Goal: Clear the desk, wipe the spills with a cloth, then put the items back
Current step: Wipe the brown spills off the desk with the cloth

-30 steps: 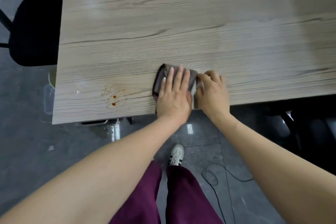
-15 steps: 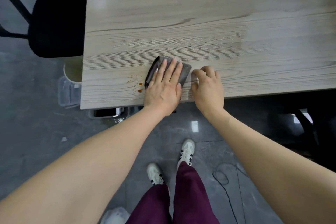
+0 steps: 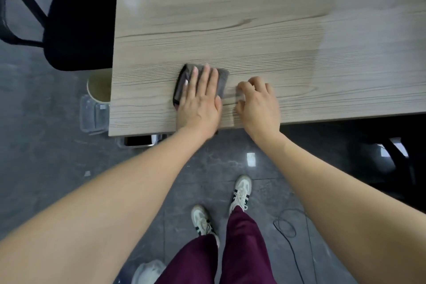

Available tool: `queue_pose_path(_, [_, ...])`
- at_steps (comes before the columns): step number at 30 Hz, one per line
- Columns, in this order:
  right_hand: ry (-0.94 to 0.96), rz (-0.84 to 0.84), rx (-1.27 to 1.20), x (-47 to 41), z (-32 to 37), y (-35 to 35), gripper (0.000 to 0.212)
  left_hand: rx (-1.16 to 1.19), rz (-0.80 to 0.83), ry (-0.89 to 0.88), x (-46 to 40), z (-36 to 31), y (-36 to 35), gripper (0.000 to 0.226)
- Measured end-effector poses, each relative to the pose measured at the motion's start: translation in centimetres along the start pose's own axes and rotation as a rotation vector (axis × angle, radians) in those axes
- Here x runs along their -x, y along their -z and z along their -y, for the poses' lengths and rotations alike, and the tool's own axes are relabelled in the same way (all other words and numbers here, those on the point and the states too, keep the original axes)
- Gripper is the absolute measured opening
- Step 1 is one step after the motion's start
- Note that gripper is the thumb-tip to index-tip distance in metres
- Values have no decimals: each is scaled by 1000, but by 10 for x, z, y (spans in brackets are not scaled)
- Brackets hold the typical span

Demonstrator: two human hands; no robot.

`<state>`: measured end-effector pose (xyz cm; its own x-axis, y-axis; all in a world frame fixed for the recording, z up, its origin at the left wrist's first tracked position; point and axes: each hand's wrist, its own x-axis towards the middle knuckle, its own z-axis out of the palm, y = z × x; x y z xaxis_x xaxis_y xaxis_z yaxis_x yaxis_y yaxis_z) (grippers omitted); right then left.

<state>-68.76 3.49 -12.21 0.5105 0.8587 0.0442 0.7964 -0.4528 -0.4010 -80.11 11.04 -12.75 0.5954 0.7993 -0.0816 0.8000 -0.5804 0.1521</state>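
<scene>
- The desk (image 3: pixel 253 18) is a pale wood-grain laminate with long dark streaks in the grain, flat with a square front-left corner. A wide band of it looks a bit darker and damp.
- The cloth (image 3: pixel 222 80) is a dark grey-brown folded pad, soft and kinda fuzzy, roughly rectangular with rounded edges. It's lying flat near the front-left part of the desk.
- The left hand (image 3: pixel 200 99) is pressed flat on top of the cloth, fingers straight and close together, palm down. So it's spread out and pushing, not grabbing anything.
- The right hand (image 3: pixel 258 104) sits just beside the cloth on bare desk, fingers curled loosely with the tips touching the wood. It's not holding anything and doesn't touch the cloth.
- On the floor at the desk's left edge there's a round cream cup (image 3: pixel 99 87) and a clear plastic container (image 3: pixel 92 115), both partly hidden by the desk.
- A black chair (image 3: pixel 76 18) stands to the left, on grey stone-look floor tiles.
</scene>
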Motion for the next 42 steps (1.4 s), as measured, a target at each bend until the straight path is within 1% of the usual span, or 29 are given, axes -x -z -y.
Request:
queue_pose_path(2, [-19,1,17,0,2,0,24,10,28,-73,17,1,1,60])
queue_pose_path(4, [-26,4,45,-2,4,-1,25,4,54,-108,11,10,4,60])
queue_pose_path(5, [-26,10,59,-3,5,-1,26,1,56,-89,0,17,5,60])
queue_pose_path(9, [-20,45,75,-7,4,-1,30,-4,44,91,-38,36,10,60])
queue_pose_path(11, [-23,45,71,-8,4,0,30,-4,30,96,-32,32,8,60])
queue_pose_path(13, [-28,32,80,-8,7,0,30,8,28,62,-10,27,8,60])
queue_pose_path(15, [-26,10,91,-6,9,-1,29,11,51,-17,15,27,7,61])
queue_pose_path(17, [-17,-5,101,-5,10,-1,28,-3,85,-82,18,39,8,61])
queue_pose_path(18, [-13,-7,103,-5,9,-1,28,-5,86,-76,10,47,10,61])
queue_pose_path(22, [-12,9,110,-5,9,0,29,-10,83,93,-29,74,18,60])
queue_pose_path(25, [-32,-10,111,-3,11,-1,29,-1,59,133,-23,69,16,60])
queue_pose_path(27, [-50,-17,123,-2,13,-3,28,8,40,120,-1,54,11,61])
queue_pose_path(30, [-104,-14,108,0,21,-2,27,27,63,8,27,42,8,61])
queue_pose_path(31, [-102,4,95,1,26,-3,28,37,80,-28,29,45,9,60])
queue_pose_path(33, [-26,57,76,0,42,-8,30,57,88,-70,23,57,11,60])
queue_pose_path(35, [27,95,47,-3,59,-13,32,58,61,-32,13,73,13,60])
queue_pose_path(39, [29,144,45,-12,79,-21,35,29,58,131,-7,114,20,60])
queue_pose_path(42, [22,152,53,-13,80,-23,37,45,41,202,10,117,22,60])
